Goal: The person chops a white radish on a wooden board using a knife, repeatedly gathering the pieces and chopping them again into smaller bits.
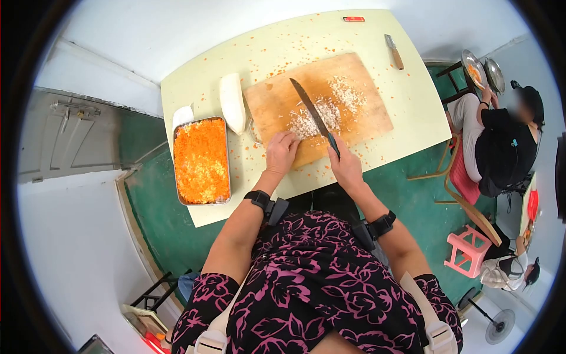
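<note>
My right hand (346,167) grips the handle of a long dark-bladed kitchen knife (311,107), which lies across a wooden cutting board (265,97). Under and beside the blade is a heap of finely chopped whitish bits (303,125), with a second patch of chopped bits (348,94) farther right on the board. My left hand (282,152) rests at the board's near edge, left of the knife, fingers curled together against the heap. What lies under those fingertips is hidden. A large peeled white radish (232,103) lies left of the board.
A metal tray (230,177) of chopped orange and yellow food stands at the table's left. A wooden-handled tool (394,53) and a red item (354,19) lie at the far side. Right of the table sit a person (507,141), a chair (464,177) and a pink stool (467,251).
</note>
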Demonstrator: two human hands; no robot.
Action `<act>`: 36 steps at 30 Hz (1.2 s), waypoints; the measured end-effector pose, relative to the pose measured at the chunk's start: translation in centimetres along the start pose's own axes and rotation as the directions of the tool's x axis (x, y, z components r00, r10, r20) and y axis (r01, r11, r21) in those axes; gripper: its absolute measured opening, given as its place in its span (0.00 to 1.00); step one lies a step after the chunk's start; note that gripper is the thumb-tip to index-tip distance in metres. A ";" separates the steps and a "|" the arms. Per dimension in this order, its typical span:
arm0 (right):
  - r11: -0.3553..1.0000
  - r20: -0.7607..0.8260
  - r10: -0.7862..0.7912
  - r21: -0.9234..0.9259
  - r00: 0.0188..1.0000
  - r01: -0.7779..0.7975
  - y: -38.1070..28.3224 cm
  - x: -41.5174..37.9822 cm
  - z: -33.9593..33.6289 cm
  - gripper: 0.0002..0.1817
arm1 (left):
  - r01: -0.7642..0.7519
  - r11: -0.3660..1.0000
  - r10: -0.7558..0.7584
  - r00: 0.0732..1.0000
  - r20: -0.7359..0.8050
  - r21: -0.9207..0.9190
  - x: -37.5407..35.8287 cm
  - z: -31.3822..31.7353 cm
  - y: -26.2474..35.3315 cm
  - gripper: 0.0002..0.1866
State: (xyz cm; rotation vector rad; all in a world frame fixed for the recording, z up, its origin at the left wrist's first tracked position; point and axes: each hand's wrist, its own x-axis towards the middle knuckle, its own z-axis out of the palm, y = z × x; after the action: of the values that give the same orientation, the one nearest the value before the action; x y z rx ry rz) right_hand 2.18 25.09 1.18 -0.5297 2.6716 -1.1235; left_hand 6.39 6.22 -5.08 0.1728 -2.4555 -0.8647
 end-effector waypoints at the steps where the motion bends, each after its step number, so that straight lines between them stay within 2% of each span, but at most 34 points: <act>1: 0.999 0.003 0.032 0.039 0.999 -0.032 -0.1 0.2 -0.3 0.22 | 0.020 1.000 -0.019 1.000 0.014 -0.013 0.2 0.0 0.0 0.07; 5: 0.988 0.006 0.124 0.087 0.992 -0.124 0.7 0.4 -1.1 0.20 | 0.107 0.993 -0.105 0.993 0.043 -0.039 0.7 -0.9 0.0 0.06; 12: 0.973 -0.070 0.149 0.185 0.986 -0.134 2.2 -0.7 -1.8 0.21 | 0.240 0.971 -0.240 0.966 0.096 0.008 6.2 -1.3 -1.2 0.08; 15: 0.979 -0.091 0.121 0.173 0.988 -0.104 2.3 -0.9 -2.5 0.20 | 0.195 0.974 -0.216 0.952 0.215 0.111 9.0 1.1 -3.0 0.07; 18: 0.983 -0.105 0.109 0.156 0.988 -0.092 2.9 -1.2 -2.7 0.20 | 0.137 0.987 -0.152 0.961 0.233 0.079 10.2 3.5 -4.3 0.06; 24: 0.969 -0.062 0.170 0.194 0.984 -0.155 3.3 -1.0 -2.9 0.20 | 0.066 0.975 -0.131 0.942 0.309 0.211 11.0 4.2 -4.1 0.05; 27: 0.970 -0.037 0.159 0.195 0.987 -0.149 3.1 -0.5 -3.3 0.19 | 0.155 0.985 -0.170 0.937 0.305 0.074 11.9 3.5 -4.8 0.05; 30: 0.978 -0.040 0.111 0.184 0.993 -0.102 3.1 0.0 -3.4 0.19 | 0.347 0.938 -0.339 0.912 0.231 0.010 14.1 2.9 -4.4 0.06; 33: 0.976 0.005 0.122 0.182 0.992 -0.121 3.0 0.2 -3.8 0.18 | 0.278 0.955 -0.294 0.934 0.203 0.102 15.7 4.0 -5.6 0.06; 36: 0.978 0.020 0.110 0.174 0.994 -0.111 3.3 0.3 -4.0 0.19 | 0.269 0.957 -0.285 0.940 0.189 0.106 16.2 5.0 -6.6 0.07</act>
State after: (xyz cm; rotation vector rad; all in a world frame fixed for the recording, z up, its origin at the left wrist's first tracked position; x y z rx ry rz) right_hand -0.19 29.67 1.57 -0.3504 2.5271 -1.3019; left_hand -10.42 -0.81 -5.33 0.4925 -2.7012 -0.9423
